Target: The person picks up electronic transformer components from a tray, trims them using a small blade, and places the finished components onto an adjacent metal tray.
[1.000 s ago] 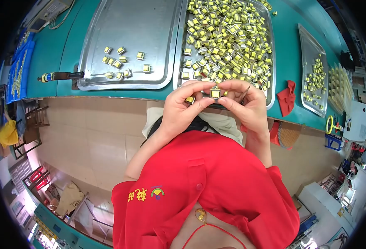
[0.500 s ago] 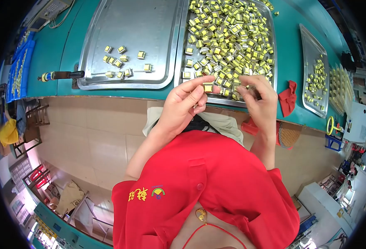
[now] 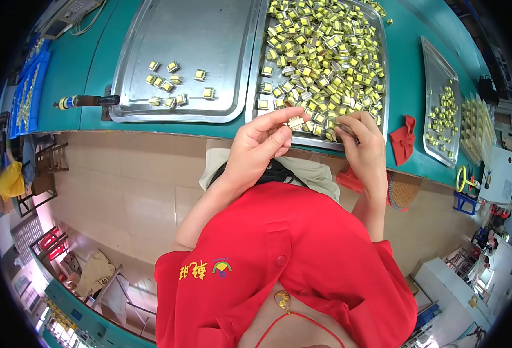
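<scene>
Between the thumb and fingers of my left hand (image 3: pixel 260 142) is a small transformer (image 3: pixel 295 122), its pale pin side showing. My right hand (image 3: pixel 362 142) is closed in a pinch over the near right part of the full tray; a thin dark bit shows by its fingers, too small to name. Beneath and beyond both hands, a metal tray (image 3: pixel 260 119) holds a heap of yellow-taped transformers (image 3: pixel 325 64). To its left, another metal tray (image 3: pixel 186 35) carries several transformers (image 3: pixel 166 85) near its front edge.
A screwdriver-like tool (image 3: pixel 86 101) lies left of the trays. On the right are a red cloth (image 3: pixel 402 140), a smaller tray (image 3: pixel 431 75) of transformers and a pale rack of parts (image 3: pixel 475 124). Blue bins (image 3: pixel 28 104) stand at the far left.
The transformer in my left hand has turned from its yellow face to its pin side. My right hand's fingers have drawn closer together, staying over the full tray.
</scene>
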{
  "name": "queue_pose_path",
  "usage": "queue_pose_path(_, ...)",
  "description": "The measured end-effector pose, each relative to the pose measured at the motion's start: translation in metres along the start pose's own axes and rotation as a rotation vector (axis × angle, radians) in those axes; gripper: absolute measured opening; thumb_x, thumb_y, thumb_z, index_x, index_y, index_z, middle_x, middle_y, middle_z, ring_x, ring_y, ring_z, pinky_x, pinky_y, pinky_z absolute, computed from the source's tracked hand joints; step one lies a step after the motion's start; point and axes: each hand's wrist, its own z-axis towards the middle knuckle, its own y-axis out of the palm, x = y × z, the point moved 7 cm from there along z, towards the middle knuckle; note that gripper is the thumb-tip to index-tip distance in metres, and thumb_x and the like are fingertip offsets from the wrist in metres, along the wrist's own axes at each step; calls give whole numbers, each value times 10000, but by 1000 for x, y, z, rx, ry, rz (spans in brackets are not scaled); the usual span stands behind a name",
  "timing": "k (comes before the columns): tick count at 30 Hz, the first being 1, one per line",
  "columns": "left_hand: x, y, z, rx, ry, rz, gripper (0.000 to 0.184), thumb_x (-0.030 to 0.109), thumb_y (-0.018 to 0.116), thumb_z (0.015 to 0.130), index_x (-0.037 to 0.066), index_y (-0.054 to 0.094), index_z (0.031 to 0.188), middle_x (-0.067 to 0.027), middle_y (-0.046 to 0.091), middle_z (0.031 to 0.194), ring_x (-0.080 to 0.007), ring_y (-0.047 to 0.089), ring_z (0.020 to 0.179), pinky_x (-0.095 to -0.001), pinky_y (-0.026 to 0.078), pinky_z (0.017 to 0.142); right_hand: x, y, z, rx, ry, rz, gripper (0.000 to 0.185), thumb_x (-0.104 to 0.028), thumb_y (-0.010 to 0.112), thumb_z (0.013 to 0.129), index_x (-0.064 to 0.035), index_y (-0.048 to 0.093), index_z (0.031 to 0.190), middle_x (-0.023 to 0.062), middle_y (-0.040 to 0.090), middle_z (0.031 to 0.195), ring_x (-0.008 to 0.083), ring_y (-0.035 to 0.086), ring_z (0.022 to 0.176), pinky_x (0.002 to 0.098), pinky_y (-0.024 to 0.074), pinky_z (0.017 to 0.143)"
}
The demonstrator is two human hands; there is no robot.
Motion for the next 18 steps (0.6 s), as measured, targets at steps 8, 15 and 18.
queue_pose_path(8, -1, -2, 1, 7, 26, -23, 310, 70, 507, 950, -3, 532, 1250, -21, 592, 1038, -36, 402, 669, -188, 342, 564, -1, -8, 4, 130, 5, 248, 107, -67, 603, 880, 8, 640, 946, 55, 575, 767, 166, 564, 647, 285, 422, 559)
queue_pose_path(15, -8, 2, 0, 2, -35, -17, 273, 100, 591, 914, 25, 577, 1177, -10, 584, 985, -30, 423, 646, -178, 343, 528, -13, 27, 4, -185, 302, 1029, 183, -133, 566, 936, 9, 662, 999, -28, 505, 743, 31, 395, 628, 188, 288, 529)
queue_pose_path(18, -11, -4, -1, 47, -108, 18, 263, 112, 614, 904, 21, 587, 1150, -14, 597, 971, -28, 462, 663, -169, 358, 536, -28, 27, 8, -50, 48, 934, 159, -108, 575, 927, -7, 665, 1010, -15, 516, 822, 29, 401, 665, 187, 282, 530)
